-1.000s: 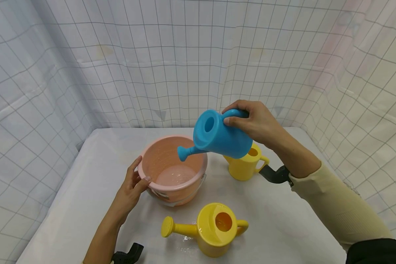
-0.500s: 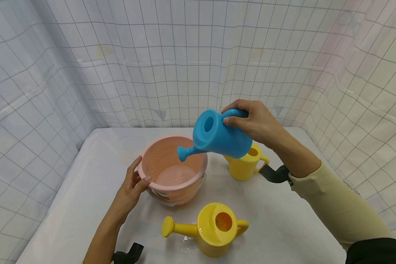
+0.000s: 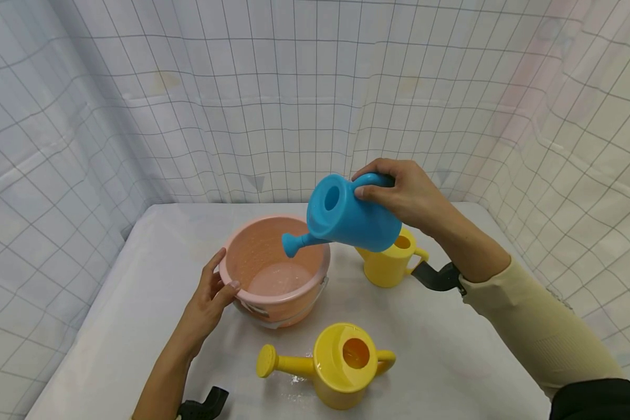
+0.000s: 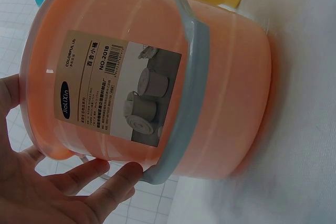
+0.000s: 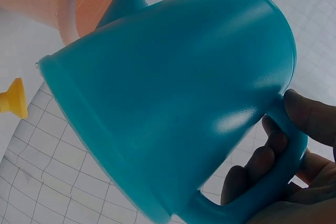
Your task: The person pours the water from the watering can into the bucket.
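Observation:
My right hand (image 3: 406, 192) grips the handle of a blue watering can (image 3: 354, 216), holding it tilted with the spout down over a pink bucket (image 3: 275, 298). The can's rose (image 3: 291, 245) hangs within the bucket's mouth in the head view. Fingers curl through the handle in the right wrist view (image 5: 283, 129). My left hand (image 3: 207, 303) holds the bucket by its rim, thumb over the edge and fingers along the outside. The left wrist view shows a printed label (image 4: 118, 87) and a grey carrying handle (image 4: 191, 98) on the bucket. Drops speckle its inside.
A yellow watering can (image 3: 343, 367) stands in front, spout to the left, with wet spots beside it. Another yellow watering can (image 3: 391, 262) stands behind the blue one, partly hidden. Grid-patterned curtains (image 3: 315, 105) surround the white table (image 3: 163, 245).

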`<state>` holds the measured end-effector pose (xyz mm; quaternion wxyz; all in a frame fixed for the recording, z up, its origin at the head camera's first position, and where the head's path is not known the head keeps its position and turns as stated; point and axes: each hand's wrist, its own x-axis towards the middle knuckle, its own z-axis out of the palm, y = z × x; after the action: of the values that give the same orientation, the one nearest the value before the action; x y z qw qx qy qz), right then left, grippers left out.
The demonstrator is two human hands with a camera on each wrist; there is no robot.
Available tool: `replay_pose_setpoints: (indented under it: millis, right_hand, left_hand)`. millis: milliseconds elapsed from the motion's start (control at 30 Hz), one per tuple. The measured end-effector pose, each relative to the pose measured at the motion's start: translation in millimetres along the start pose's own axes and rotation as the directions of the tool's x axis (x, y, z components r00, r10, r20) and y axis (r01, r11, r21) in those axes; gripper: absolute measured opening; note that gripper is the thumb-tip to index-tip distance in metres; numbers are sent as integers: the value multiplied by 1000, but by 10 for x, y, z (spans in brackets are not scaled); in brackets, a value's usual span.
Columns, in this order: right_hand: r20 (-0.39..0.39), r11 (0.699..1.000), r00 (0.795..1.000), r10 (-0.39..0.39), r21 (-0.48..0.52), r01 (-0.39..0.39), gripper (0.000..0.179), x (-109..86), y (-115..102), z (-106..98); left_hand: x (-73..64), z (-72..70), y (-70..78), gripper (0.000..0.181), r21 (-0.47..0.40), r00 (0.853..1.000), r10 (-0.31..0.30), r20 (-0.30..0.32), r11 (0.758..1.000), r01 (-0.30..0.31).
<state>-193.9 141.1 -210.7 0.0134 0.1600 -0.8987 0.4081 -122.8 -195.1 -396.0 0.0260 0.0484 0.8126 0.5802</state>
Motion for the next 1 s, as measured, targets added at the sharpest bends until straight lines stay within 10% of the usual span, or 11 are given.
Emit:
replay_pose_setpoints:
  millis: [1000]
  right_hand:
    - [21, 1000, 1000, 7, -20, -7, 25, 16, -39, 4]
  left_hand:
    - [2, 4, -4, 67, 3, 1000, 8, -2, 1000, -8]
